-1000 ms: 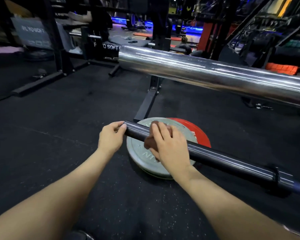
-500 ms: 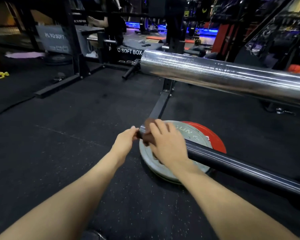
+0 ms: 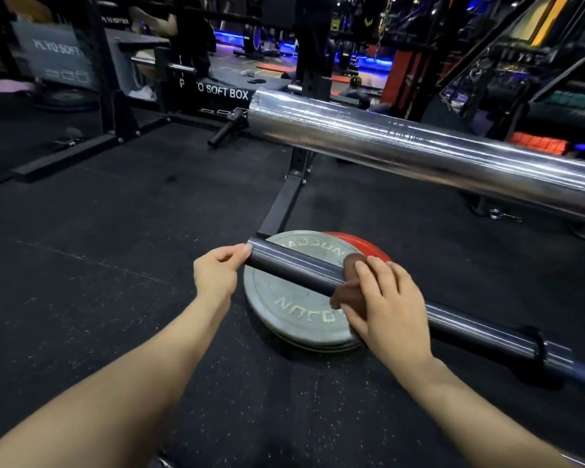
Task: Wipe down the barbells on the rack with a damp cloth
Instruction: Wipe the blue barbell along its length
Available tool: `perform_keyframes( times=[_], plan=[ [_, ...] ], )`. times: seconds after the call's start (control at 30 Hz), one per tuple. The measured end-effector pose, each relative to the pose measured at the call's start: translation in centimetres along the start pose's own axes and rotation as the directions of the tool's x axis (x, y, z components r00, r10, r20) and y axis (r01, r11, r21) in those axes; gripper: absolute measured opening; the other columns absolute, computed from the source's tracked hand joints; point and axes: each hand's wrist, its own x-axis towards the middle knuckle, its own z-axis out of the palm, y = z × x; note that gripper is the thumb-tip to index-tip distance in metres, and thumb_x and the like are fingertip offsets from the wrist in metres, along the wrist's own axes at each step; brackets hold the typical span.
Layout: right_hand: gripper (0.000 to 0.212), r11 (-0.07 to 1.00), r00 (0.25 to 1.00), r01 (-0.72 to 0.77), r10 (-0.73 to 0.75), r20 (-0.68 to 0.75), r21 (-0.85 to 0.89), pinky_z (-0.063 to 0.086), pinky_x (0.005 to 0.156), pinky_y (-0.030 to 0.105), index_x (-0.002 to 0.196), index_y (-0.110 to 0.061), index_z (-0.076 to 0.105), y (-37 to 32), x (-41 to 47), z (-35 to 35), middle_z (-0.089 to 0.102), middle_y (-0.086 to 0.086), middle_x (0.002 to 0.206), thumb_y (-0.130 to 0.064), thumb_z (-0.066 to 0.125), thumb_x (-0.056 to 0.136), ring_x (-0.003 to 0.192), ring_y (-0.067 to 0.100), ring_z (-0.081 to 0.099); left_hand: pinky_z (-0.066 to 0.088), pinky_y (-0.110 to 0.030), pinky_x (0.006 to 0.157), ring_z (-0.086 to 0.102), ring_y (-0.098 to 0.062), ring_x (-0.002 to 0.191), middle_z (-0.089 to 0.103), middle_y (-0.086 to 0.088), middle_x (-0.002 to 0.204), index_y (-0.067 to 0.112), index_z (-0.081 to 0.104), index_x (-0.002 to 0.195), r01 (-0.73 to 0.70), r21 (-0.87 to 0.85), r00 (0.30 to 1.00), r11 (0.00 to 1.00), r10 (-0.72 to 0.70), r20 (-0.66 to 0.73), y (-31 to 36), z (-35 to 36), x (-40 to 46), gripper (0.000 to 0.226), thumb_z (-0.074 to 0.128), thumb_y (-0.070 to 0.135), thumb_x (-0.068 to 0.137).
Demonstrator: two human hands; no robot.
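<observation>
The right hand wraps a brown cloth around the dark barbell sleeve, its grip curled; the left hand pinches the sleeve's left end.

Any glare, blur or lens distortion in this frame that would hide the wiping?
Head view: strong glare streaks on the chrome barbell sleeve; background signage at top left is motion-blurred; wide-angle bending at the edges; the right hand, brown cloth and dark barbell sleeve stay sharp.
</observation>
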Motion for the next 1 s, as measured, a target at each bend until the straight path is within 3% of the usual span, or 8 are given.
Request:
perform_keyframes(
  times=[0.07, 0.17, 0.27, 0.37, 0.53, 0.63, 0.73, 1.0],
  plan=[
    [0.073, 1.0, 0.999, 0.007, -0.007, 0.041, 0.015, 0.048, 0.09, 0.046, 0.124, -0.007, 0.056, -2.9, 2.1, 0.7, 0.056, 0.014, 0.127, -0.042, 0.079, 0.065, 0.106, 0.039, 0.055, 0.041, -0.004, 0.059, 0.057, 0.005, 0.069, 0.067, 0.009, 0.076, 0.012, 0.073, 0.082, -0.001, 0.081, 1.0, 0.997, 0.0, 0.013, 0.7, 0.0, 0.6, 0.009, 0.074, 0.021, 0.081],
    [0.072, 0.998, 0.997, -0.007, 0.002, 0.083, 0.063, 0.047, 0.082, 0.041, 0.124, -0.013, 0.053, -8.0, 6.0, 2.1, 0.055, 0.007, 0.124, -0.045, 0.076, 0.063, 0.104, 0.032, 0.054, 0.035, -0.007, 0.051, 0.049, -0.004, 0.058, 0.058, 0.007, 0.061, 0.011, 0.067, 0.065, -0.039, 0.229, 0.998, 0.973, 0.029, 0.047, 1.4, -0.2, 1.7, 0.028, 0.07, 0.032, 0.083],
    [0.065, 0.992, 0.996, -0.022, 0.011, 0.09, 0.121, 0.046, 0.079, 0.038, 0.119, -0.016, 0.054, -12.5, 9.5, 3.4, 0.054, 0.004, 0.12, -0.041, 0.077, 0.063, 0.099, 0.029, 0.054, 0.038, -0.01, 0.05, 0.051, -0.011, 0.062, 0.059, 0.0, 0.066, 0.007, 0.065, 0.071, -0.059, 0.319, 0.992, 0.946, 0.02, 0.124, 2.2, -0.6, 2.2, 0.042, 0.052, 0.038, 0.095],
    [0.066, 0.985, 0.985, 0.053, -0.078, 0.153, 0.162, 0.039, 0.092, 0.038, 0.13, -0.021, 0.043, -14.3, 11.3, 4.0, 0.043, 0.003, 0.135, -0.034, 0.074, 0.073, 0.115, 0.032, 0.045, 0.04, -0.023, 0.058, 0.054, -0.015, 0.069, 0.06, -0.002, 0.074, 0.009, 0.064, 0.08, 0.046, 0.319, 0.994, 0.947, -0.077, 0.083, 2.2, -1.4, 1.8, 0.048, 0.036, 0.043, 0.1],
    [0.066, 0.984, 0.99, 0.103, -0.115, 0.076, 0.145, 0.047, 0.087, 0.04, 0.128, -0.02, 0.053, -9.7, 7.7, 2.9, 0.052, 0.006, 0.132, -0.036, 0.076, 0.068, 0.112, 0.033, 0.053, 0.039, -0.017, 0.065, 0.054, -0.01, 0.084, 0.062, 0.003, 0.092, 0.022, 0.066, 0.091, -0.118, 0.39, 0.984, 0.913, 0.054, 0.173, 2.3, -1.3, -0.5, 0.026, 0.044, 0.032, 0.099],
    [0.073, 0.991, 0.992, 0.081, -0.09, 0.086, 0.104, 0.049, 0.088, 0.041, 0.126, -0.015, 0.054, -5.1, 4.2, 1.7, 0.053, 0.008, 0.13, -0.039, 0.081, 0.063, 0.109, 0.033, 0.054, 0.046, -0.032, 0.087, 0.058, -0.019, 0.102, 0.061, -0.001, 0.111, 0.016, 0.064, 0.118, -0.184, 0.554, 0.983, 0.812, 0.147, 0.111, 2.6, -0.1, -2.0, 0.027, 0.053, 0.024, 0.095],
    [0.078, 0.998, 0.993, 0.031, -0.037, 0.115, 0.053, 0.048, 0.095, 0.046, 0.126, -0.012, 0.056, -0.2, 0.4, -0.1, 0.054, 0.012, 0.131, -0.041, 0.085, 0.059, 0.114, 0.038, 0.054, 0.034, -0.041, 0.099, 0.046, -0.026, 0.117, 0.048, -0.007, 0.126, 0.021, 0.057, 0.126, -0.209, 0.709, 0.971, 0.673, 0.228, 0.069, 3.5, 1.8, -4.6, 0.033, 0.053, 0.023, 0.093],
    [0.092, 0.998, 0.982, -0.048, 0.054, 0.181, -0.035, 0.045, 0.1, 0.049, 0.13, -0.015, 0.047, 8.8, -7.4, -4.5, 0.055, 0.012, 0.132, -0.024, 0.091, 0.05, 0.12, 0.039, 0.052, 0.03, -0.035, 0.099, 0.045, -0.02, 0.115, 0.045, 0.0, 0.125, 0.024, 0.057, 0.122, -0.458, 0.665, 0.889, 0.59, 0.289, 0.356, 4.1, 9.4, -12.7, 0.029, 0.052, 0.024, 0.094]
  ],
)
